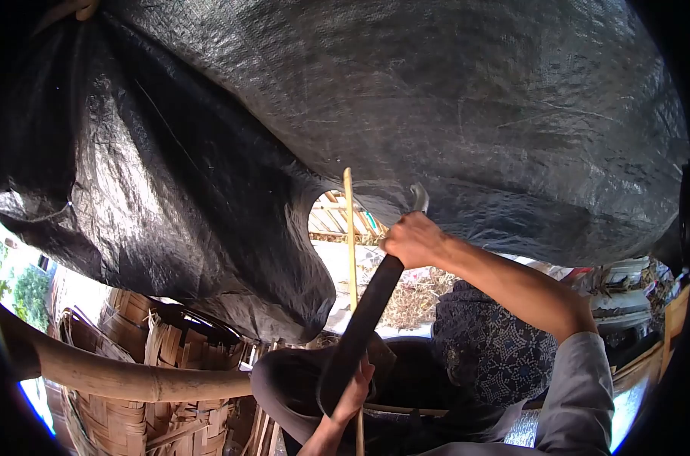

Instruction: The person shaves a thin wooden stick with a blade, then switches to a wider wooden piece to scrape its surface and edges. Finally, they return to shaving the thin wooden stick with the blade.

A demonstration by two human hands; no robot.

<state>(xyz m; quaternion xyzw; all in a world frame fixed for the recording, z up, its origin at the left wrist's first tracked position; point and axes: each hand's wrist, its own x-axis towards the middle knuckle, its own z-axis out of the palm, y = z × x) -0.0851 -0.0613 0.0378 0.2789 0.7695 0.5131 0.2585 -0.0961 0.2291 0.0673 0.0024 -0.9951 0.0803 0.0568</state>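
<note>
My right hand (415, 240) is closed round the handle of a machete, whose curved grey butt sticks up above my fist. The broad dark machete blade (364, 327) slants down and to the left, overlapping the lower hand in this view. Below, my left hand (354, 391) is closed on a long, pale bamboo strip (351, 243). Upright in front of me, the strip rises past the blade to the hanging sheet. Part of the left hand is hidden behind the blade.
A dark plastic tarp (466, 114) hangs low overhead. At lower left stand woven bamboo baskets (185, 410) behind a thick bamboo pole (155, 382). Dark patterned cloth (497, 346) lies to the right, and dry shavings (417, 300) are heaped on the ground beyond.
</note>
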